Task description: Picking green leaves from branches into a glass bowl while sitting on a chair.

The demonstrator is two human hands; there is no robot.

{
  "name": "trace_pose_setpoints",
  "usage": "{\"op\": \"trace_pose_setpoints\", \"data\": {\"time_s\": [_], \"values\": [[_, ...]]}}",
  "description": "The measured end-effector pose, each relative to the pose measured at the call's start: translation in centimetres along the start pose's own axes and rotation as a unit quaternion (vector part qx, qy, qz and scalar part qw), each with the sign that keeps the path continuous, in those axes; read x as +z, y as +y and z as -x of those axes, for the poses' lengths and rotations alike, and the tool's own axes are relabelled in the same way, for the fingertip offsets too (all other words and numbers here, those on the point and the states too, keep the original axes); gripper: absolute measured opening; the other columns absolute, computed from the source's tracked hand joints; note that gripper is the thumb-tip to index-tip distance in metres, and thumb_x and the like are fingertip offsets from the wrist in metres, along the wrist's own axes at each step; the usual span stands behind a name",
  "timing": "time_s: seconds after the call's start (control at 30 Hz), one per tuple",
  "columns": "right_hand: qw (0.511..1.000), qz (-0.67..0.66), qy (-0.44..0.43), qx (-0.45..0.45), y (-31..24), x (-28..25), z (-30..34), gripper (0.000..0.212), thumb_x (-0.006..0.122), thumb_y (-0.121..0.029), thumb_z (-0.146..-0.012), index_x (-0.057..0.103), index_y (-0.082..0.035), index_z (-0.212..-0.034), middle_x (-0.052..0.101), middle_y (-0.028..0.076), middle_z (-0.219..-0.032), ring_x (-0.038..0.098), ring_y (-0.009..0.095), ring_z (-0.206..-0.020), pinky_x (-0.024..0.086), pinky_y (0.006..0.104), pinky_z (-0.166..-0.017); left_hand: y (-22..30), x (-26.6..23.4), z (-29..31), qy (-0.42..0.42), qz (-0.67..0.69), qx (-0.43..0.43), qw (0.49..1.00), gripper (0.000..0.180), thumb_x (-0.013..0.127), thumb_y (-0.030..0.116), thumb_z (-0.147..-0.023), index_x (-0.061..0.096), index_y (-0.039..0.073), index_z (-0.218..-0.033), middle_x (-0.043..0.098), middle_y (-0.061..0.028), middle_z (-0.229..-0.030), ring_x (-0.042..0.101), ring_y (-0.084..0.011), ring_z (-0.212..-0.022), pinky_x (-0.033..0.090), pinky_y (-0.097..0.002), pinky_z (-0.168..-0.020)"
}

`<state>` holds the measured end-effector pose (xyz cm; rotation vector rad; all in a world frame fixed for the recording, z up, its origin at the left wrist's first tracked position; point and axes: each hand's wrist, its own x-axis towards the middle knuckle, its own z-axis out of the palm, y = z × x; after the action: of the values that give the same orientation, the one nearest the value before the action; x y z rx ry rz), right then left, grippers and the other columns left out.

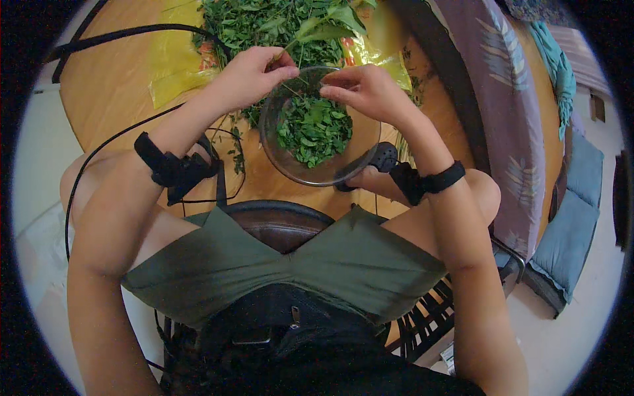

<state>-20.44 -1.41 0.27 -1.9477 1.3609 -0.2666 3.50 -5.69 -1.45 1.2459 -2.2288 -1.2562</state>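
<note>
Green leaves [316,132] are part-filling the bowl [362,135], a heap [257,26] waiting beyond; left hand [257,69] pinching a sprig [323,32], right hand [366,91] nearly closing, hold unclear.

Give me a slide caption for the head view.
The left hand holds a leafy sprig; the right hand hovers over a clear bowl of green leaves.

Worn are dark green shorts [205,270], black forearm straps [449,177] with boxy mounts [183,173], and a dark clog [383,156].
</note>
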Motion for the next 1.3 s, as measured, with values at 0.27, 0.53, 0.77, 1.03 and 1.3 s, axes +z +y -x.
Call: {"op": "trace_pose_setpoints", "data": {"time_s": [0.27,0.53,0.77,1.03,1.3], "values": [[0.996,-0.085,-0.013,-0.008,-0.6,1.2,-0.4,0.029,0.069,-0.026,-0.082,0.069,-0.001,-0.098,0.070,0.009,-0.082,0.064,0.015,-0.070,0.050,0.0286,-0.066,0.3,2.1,0.2,-0.016,0.047,0.034,0.998,0.030,0.063,0.031,-0.086,0.064,0.002,-0.092,0.063,-0.0111,-0.075,0.059,-0.0193,-0.069,0.047,-0.0338,-0.066],[0.962,0.149,-0.033,0.226,7.5,-6.9,3.8,0.025,0.073,-0.023,-0.072,0.072,-0.001,-0.085,0.069,0.012,-0.073,0.066,0.019,-0.068,0.051,0.0308,-0.067,2.1,2.3,1.0,0.016,0.131,0.008,0.991,0.043,0.047,0.042,-0.096,0.045,0.007,-0.121,0.056,-0.0079,-0.077,0.055,-0.0174,-0.070,0.045,-0.0318,-0.063],[0.918,0.212,0.110,0.316,13.2,-7.9,7.5,0.034,0.079,-0.033,-0.066,0.072,-0.006,-0.085,0.069,0.016,-0.082,0.068,0.031,-0.077,0.053,0.0366,-0.070,2.2,2.8,0.2,0.063,0.155,0.081,0.983,0.031,0.041,0.035,-0.099,0.055,0.008,-0.101,0.048,-0.0010,-0.071,0.048,-0.0115,-0.067,0.041,-0.0263,-0.062],[0.932,0.014,0.358,-0.056,0.3,-4.2,2.9,0.016,0.074,-0.014,-0.077,0.071,-0.004,-0.089,0.069,0.012,-0.080,0.065,0.028,-0.069,0.052,0.0322,-0.064,3.0,2.3,0.2,-0.055,0.391,-0.013,0.919,0.034,0.036,0.032,-0.102,0.057,0.006,-0.100,0.039,0.0062,-0.063,0.036,-0.0043,-0.056,0.031,-0.0197,-0.050],[0.890,0.126,0.333,-0.284,-2.8,-1.8,-0.7,0.018,0.071,-0.008,-0.070,0.066,-0.007,-0.088,0.065,0.007,-0.087,0.061,0.026,-0.087,0.050,0.0371,-0.077,2.3,3.0,0.6,-0.103,0.319,-0.049,0.941,0.034,0.034,0.033,-0.103,0.057,0.008,-0.101,0.045,0.0050,-0.065,0.040,-0.0050,-0.057,0.035,-0.0196,-0.053]]}}
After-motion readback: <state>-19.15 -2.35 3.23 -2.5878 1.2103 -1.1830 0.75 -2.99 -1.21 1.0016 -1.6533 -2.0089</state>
